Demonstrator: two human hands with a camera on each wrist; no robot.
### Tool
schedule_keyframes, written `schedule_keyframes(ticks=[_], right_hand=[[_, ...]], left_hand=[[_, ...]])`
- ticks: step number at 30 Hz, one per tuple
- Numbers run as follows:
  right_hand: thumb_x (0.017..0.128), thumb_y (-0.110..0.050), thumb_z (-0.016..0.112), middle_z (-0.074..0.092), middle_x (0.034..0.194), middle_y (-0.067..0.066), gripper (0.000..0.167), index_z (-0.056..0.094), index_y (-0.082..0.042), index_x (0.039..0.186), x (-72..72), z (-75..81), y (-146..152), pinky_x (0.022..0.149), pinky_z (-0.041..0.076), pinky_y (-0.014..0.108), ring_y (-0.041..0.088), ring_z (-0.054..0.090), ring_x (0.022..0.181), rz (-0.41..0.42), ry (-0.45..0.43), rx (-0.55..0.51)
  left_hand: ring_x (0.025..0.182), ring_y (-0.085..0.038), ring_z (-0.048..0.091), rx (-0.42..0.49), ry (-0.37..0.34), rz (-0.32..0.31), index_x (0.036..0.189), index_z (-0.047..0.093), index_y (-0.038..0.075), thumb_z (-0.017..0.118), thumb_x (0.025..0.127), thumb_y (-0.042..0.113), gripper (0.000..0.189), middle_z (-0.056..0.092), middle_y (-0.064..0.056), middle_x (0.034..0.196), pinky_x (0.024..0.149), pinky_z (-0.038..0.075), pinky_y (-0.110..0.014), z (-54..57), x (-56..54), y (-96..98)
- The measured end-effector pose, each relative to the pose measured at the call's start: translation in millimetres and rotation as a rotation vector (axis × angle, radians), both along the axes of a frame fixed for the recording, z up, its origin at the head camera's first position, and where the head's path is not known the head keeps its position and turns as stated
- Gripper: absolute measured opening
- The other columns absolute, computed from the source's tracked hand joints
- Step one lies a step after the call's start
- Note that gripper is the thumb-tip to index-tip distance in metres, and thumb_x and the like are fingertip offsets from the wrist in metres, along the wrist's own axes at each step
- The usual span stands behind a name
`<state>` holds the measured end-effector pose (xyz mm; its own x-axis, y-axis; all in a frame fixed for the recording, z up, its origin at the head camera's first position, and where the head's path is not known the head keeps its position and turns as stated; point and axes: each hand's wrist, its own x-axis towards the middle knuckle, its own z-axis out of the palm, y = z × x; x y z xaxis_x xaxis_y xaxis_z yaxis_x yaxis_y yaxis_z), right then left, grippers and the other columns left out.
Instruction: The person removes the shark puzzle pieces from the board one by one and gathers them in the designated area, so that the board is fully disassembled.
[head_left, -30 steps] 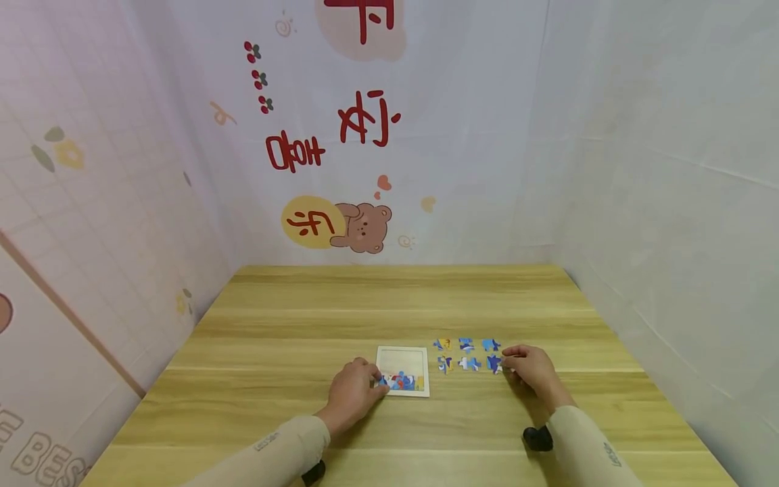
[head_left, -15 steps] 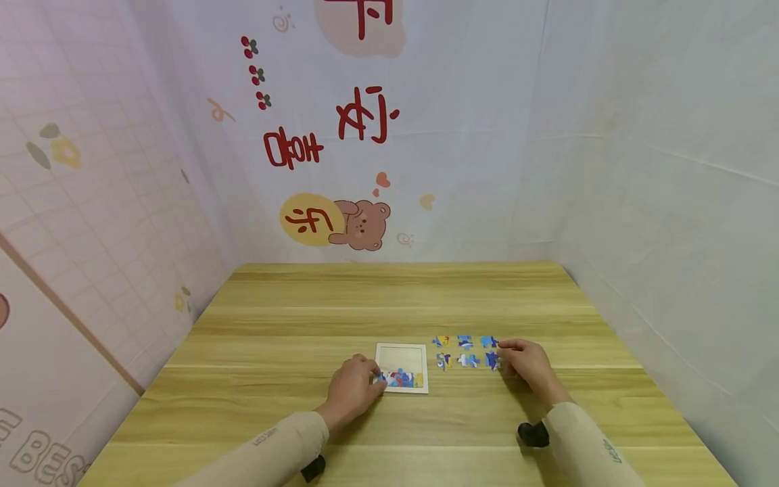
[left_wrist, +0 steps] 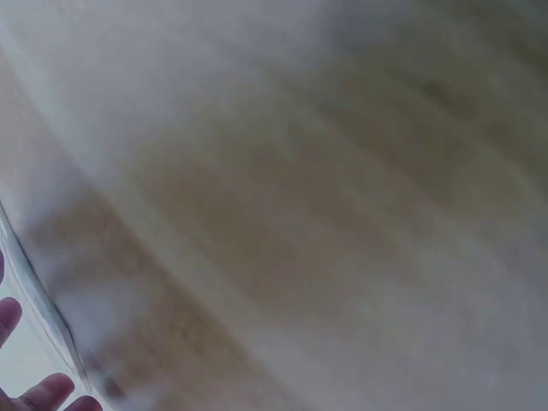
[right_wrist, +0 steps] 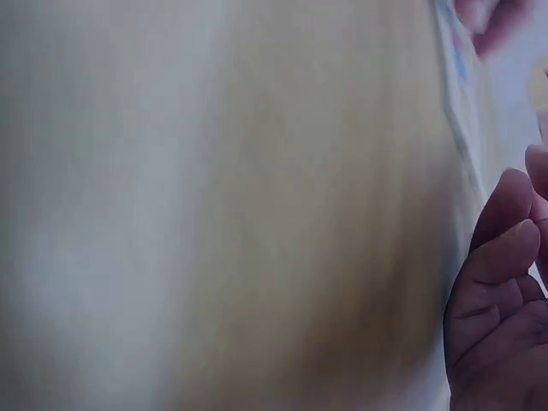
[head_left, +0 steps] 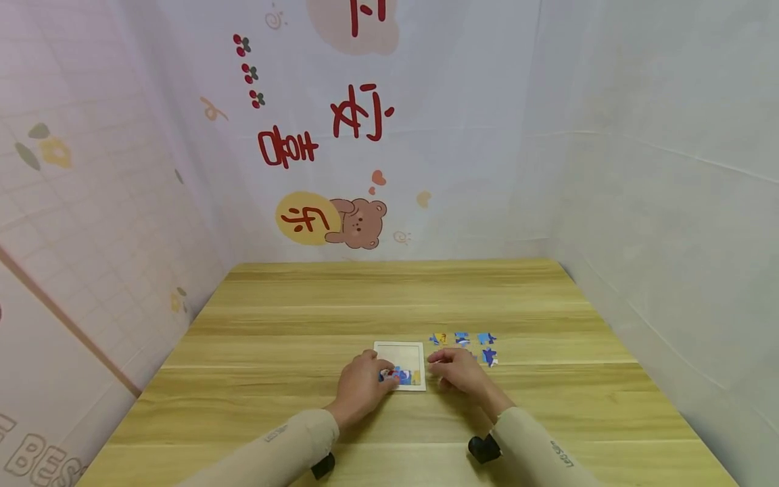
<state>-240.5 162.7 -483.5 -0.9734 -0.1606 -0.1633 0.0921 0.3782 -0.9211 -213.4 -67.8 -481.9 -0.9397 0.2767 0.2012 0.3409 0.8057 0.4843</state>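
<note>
In the head view a white puzzle tray point(head_left: 424, 368) lies on the table, its lower part filled with colourful puzzle pieces point(head_left: 405, 377). My left hand point(head_left: 359, 384) reaches over the tray's left edge, thumb and fingers spread above the lower-left pieces. Just right of the tray is my right hand point(head_left: 462, 375), fingers slightly bent, fingertips close to the tray's right edge. It covers part of the loose lower row. In the right wrist view, its thumb and fingers point(right_wrist: 505, 248) show no piece between them. Left-hand fingertips point(left_wrist: 51, 390) appear spread in the left wrist view.
Loose pieces lie right of the tray: a yellow-and-blue piece point(head_left: 439, 338), a blue-and-white piece point(head_left: 462, 338), a light blue piece point(head_left: 487, 338) and a dark blue piece point(head_left: 489, 357). The wooden table point(head_left: 292, 318) meets printed cloth walls point(head_left: 475, 135).
My right hand has moved left from beside the dark blue piece to the tray's right side. My left hand has shifted slightly right, further over the tray.
</note>
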Motion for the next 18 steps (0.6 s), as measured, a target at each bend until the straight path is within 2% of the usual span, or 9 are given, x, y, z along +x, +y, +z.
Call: schedule_keyframes(ticks=[4,8,12,18], right_hand=[[0.09,-0.01,0.07,0.063,0.076,0.004,0.019,0.071,0.0,0.106,6.0,-1.0,-14.0,0.054,0.046,0.029,0.015,0.055,0.057,0.055,0.03,0.034],[0.088,-0.008,0.071,0.064,0.075,0.003,0.02,0.072,-0.001,0.107,5.1,-1.0,-17.3,0.052,0.044,0.027,0.013,0.054,0.055,0.083,0.053,0.075],[0.087,-0.006,0.071,0.064,0.075,0.002,0.021,0.074,-0.002,0.108,4.0,-1.5,-17.2,0.05,0.043,0.025,0.011,0.052,0.052,0.113,0.077,0.126],[0.087,-0.008,0.07,0.068,0.086,0.001,0.022,0.075,-0.005,0.108,5.2,-3.6,-17.6,0.053,0.045,0.025,0.01,0.053,0.055,0.136,0.087,0.176]], left_hand=[[0.11,-0.04,0.06,-0.024,0.006,-0.001,0.104,0.079,0.012,0.078,0.086,0.029,0.024,0.062,-0.023,0.121,0.088,0.046,-0.057,-5.4,-2.2,1.6],[0.108,-0.039,0.06,-0.046,0.026,-0.009,0.103,0.079,0.013,0.076,0.088,0.03,0.023,0.063,-0.022,0.12,0.086,0.047,-0.057,-8.1,-4.1,1.0],[0.105,-0.038,0.062,-0.073,0.06,-0.018,0.1,0.08,0.015,0.076,0.087,0.03,0.021,0.064,-0.021,0.118,0.082,0.049,-0.056,-6.6,-4.0,0.7],[0.105,-0.037,0.062,-0.092,0.057,-0.013,0.1,0.081,0.016,0.076,0.087,0.03,0.02,0.065,-0.02,0.118,0.081,0.05,-0.054,-8.7,-4.0,0.7]])
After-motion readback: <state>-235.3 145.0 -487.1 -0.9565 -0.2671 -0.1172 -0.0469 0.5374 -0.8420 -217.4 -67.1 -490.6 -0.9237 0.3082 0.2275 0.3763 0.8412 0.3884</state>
